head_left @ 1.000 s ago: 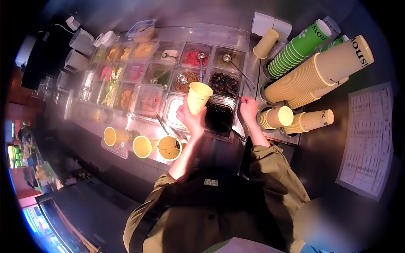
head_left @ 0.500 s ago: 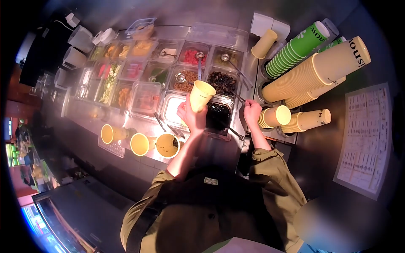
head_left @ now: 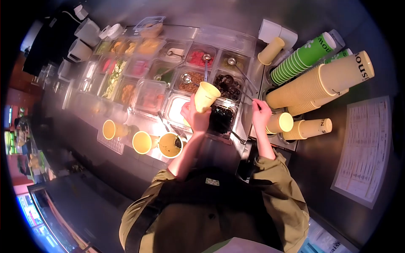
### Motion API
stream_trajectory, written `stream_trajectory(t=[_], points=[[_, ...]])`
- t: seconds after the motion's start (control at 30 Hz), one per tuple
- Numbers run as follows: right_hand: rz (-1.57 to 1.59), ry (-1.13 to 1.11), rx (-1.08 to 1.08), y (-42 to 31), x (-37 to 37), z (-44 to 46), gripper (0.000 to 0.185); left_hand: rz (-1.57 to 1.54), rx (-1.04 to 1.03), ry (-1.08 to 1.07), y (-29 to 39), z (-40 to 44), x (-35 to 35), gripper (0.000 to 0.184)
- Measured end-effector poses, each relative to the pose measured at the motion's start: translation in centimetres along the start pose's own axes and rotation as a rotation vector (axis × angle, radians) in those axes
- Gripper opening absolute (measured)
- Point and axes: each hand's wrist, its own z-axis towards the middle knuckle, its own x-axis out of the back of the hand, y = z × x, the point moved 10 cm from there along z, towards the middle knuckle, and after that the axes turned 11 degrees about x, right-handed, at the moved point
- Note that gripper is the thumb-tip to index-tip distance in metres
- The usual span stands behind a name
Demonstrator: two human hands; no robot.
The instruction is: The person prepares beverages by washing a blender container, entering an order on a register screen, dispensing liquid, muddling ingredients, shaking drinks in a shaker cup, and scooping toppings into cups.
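Note:
My left hand (head_left: 196,117) is wrapped round a pale yellow paper cup (head_left: 206,96), held tilted above the topping pans. My right hand (head_left: 261,113) pinches the end of a ladle's thin handle. The bowl of this ladle (head_left: 227,81) shows dark against a pan of dark, chunky topping (head_left: 233,91). Below that pan is a pan of glossy black topping (head_left: 221,119), close to the left hand. A pan of white contents (head_left: 174,108) lies just behind the left hand's fingers. What is inside the held cup cannot be made out.
Three yellow cups stand at the counter's front edge; the nearest cup (head_left: 170,145) has dark bits inside. Stacks of cream cups (head_left: 295,87) and green cups (head_left: 301,59) lean at the right, beside a printed sheet (head_left: 362,149). Several more topping pans spread leftward, including red cubes (head_left: 198,57).
The ladle bowl now shows in the dark, chunky topping, where it was not visible before. My right hand has shifted slightly right with its handle. The left hand still holds the cup.

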Motion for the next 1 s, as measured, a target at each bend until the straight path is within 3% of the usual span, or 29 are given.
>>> stream_trajectory(t=[0.03,0.1,0.13,0.23,0.37,0.5,0.63,0.73,0.83,0.87,0.93,1.0], points=[[-0.025,-0.044,0.004,-1.9,0.8,-0.2,0.013,-0.006,-0.010,-0.001,-0.1,0.1,0.0,0.081],[0.005,-0.147,0.267,-7.0,1.1,-1.0,0.016,-0.019,-0.037,-0.016,0.1,-0.1,-0.5,0.080],[-0.127,-0.217,0.537,-9.8,1.1,-1.9,0.019,-0.017,-0.043,-0.039,0.3,-0.2,-0.7,0.082],[-0.125,-0.203,0.652,-10.9,2.5,-1.7,0.021,-0.040,-0.048,-0.062,0.9,-0.5,-0.5,0.078],[-0.183,-0.078,0.369,-4.7,0.9,0.9,0.010,-0.134,-0.046,-0.096,2.2,-1.5,1.2,0.074],[-0.451,-0.222,0.405,0.8,-6.6,1.0,0.009,-0.258,-0.136,-0.306,4.5,-5.7,3.7,0.066],[-0.120,-0.176,0.232,4.6,-9.5,0.5,0.011,-0.397,0.044,-0.826,1.0,-10.5,3.5,0.061],[-0.048,-0.075,0.081,6.8,-9.6,-0.1,0.013,-0.454,0.118,-0.931,1.1,-11.5,5.3,0.059],[0.105,-0.005,-0.266,12.4,-10.2,-1.3,0.018,-0.490,0.059,-0.812,-1.8,-11.7,5.6,0.057],[0.145,0.048,-0.333,13.7,-10.2,-1.7,0.024,-0.517,0.053,-0.873,-1.2,-11.7,5.5,0.060],[0.083,0.070,-0.332,14.0,-9.1,-1.7,0.023,-0.278,-0.052,-0.861,-4.0,-12.3,6.4,0.066],[0.093,0.087,-0.318,13.8,-8.6,-1.7,0.023,-0.012,0.173,-0.933,-14.0,-13.7,6.7,0.074]])
